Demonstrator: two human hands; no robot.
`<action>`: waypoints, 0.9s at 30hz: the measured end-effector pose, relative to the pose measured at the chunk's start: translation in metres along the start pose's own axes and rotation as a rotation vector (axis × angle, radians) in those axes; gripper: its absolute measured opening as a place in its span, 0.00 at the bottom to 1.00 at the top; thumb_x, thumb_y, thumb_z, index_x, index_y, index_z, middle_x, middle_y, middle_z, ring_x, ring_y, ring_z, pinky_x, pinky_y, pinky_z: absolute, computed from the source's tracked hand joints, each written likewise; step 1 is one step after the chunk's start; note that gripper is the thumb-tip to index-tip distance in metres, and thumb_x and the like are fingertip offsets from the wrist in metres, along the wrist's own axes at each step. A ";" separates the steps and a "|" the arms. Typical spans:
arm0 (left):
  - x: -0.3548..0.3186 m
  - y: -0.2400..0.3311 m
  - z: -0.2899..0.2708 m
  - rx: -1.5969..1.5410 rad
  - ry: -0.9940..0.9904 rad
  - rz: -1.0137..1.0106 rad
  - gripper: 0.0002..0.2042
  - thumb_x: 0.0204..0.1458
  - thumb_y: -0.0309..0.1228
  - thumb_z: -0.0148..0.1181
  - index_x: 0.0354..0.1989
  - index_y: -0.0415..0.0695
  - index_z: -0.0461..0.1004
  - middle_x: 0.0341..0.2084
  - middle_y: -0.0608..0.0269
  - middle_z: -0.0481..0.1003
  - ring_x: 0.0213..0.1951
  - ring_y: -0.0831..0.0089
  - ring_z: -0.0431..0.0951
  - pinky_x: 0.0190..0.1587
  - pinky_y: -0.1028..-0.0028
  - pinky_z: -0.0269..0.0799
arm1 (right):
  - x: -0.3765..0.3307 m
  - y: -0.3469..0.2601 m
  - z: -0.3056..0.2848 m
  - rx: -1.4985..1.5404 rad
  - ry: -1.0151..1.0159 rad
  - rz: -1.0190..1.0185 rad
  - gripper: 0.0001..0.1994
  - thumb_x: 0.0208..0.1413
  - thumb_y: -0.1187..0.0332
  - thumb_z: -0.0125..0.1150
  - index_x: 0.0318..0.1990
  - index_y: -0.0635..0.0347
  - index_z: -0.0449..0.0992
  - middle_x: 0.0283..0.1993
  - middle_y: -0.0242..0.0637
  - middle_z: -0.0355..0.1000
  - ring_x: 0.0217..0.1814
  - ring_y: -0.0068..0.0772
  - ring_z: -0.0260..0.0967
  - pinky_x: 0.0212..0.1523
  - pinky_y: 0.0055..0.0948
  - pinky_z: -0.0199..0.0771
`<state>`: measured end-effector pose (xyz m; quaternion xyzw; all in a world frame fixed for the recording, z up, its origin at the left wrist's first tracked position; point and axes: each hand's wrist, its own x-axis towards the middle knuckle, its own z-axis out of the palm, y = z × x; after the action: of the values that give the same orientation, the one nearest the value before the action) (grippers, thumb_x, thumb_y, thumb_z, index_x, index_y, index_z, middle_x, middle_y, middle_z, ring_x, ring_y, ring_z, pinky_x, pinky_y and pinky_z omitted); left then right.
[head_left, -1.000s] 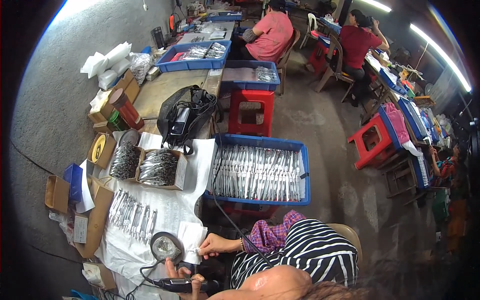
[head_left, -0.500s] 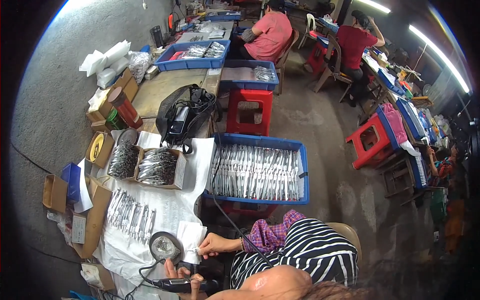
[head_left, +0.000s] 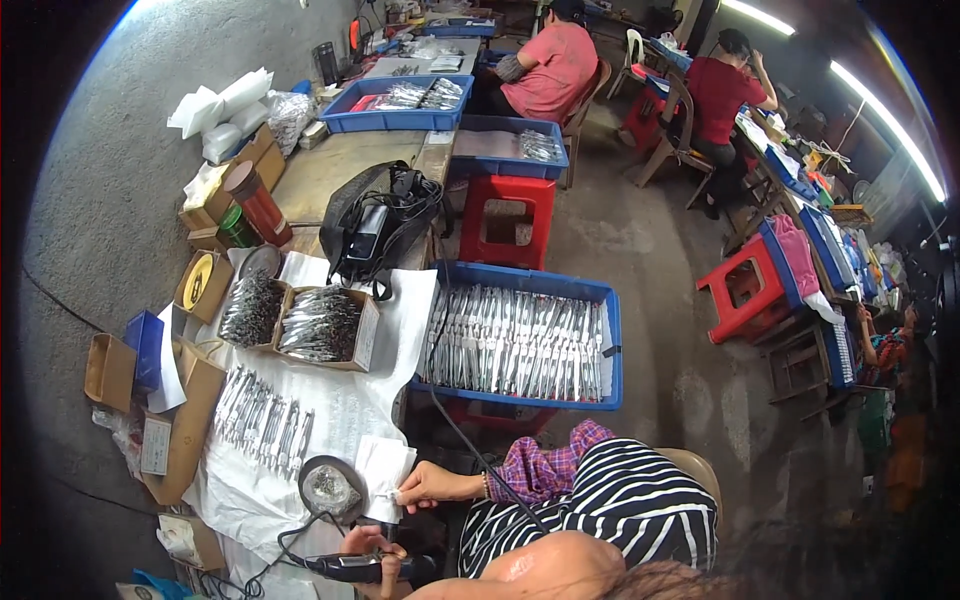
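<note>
My right hand (head_left: 432,486), below a purple plaid sleeve, is closed in a pinch on a small pale piece at the edge of a white folded cloth or paper pad (head_left: 382,462). What the piece is does not show. Lower down, my left hand (head_left: 372,552) has its fingers curled at a black corded handpiece (head_left: 355,568), which it appears to grip. Beside both hands sits a round dark dish (head_left: 309,487) holding something shiny and clear. Slim silver metal tools (head_left: 262,425) lie in a row on the white sheet (head_left: 385,395) farther left.
Two open cardboard boxes (head_left: 366,345) packed with thin metal pieces stand beyond. A blue tray (head_left: 520,401) of silver tools is at the right. A black cable (head_left: 462,437) crosses near my right arm. A black bag (head_left: 370,222) lies on the table. Two people sit farther off.
My left hand's fingers, stretched toward the round dish before, are now drawn back and curled by the handpiece. My right hand keeps its pinch at the pad. The view has shifted slightly.
</note>
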<state>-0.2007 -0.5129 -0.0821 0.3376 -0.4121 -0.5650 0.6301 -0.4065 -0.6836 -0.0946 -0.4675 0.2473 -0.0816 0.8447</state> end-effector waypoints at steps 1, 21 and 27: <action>0.005 0.002 0.004 0.034 -0.059 0.030 0.25 0.57 0.36 0.48 0.62 0.48 0.53 0.52 0.44 0.65 0.38 0.57 0.73 0.36 0.58 0.75 | 0.000 0.000 0.000 0.009 0.001 0.000 0.10 0.52 0.66 0.58 0.24 0.63 0.78 0.20 0.26 0.72 0.15 0.08 0.57 0.14 0.13 0.55; 0.001 0.050 0.035 -0.027 -0.105 -0.246 0.27 0.59 0.42 0.43 0.64 0.47 0.48 0.47 0.34 0.66 0.50 0.43 0.69 0.52 0.45 0.65 | 0.003 0.006 -0.003 0.009 -0.005 -0.012 0.11 0.53 0.65 0.59 0.25 0.62 0.79 0.21 0.27 0.72 0.15 0.09 0.57 0.14 0.12 0.55; -0.003 0.043 0.038 -0.166 -0.020 -0.326 0.27 0.58 0.41 0.45 0.64 0.50 0.47 0.42 0.34 0.68 0.44 0.43 0.72 0.48 0.46 0.67 | 0.003 0.007 -0.003 0.021 -0.010 -0.009 0.11 0.53 0.65 0.59 0.24 0.62 0.79 0.20 0.27 0.72 0.15 0.09 0.57 0.14 0.12 0.55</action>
<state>-0.2162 -0.5030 -0.0275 0.3409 -0.3100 -0.6952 0.5517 -0.4058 -0.6833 -0.1031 -0.4603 0.2401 -0.0858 0.8504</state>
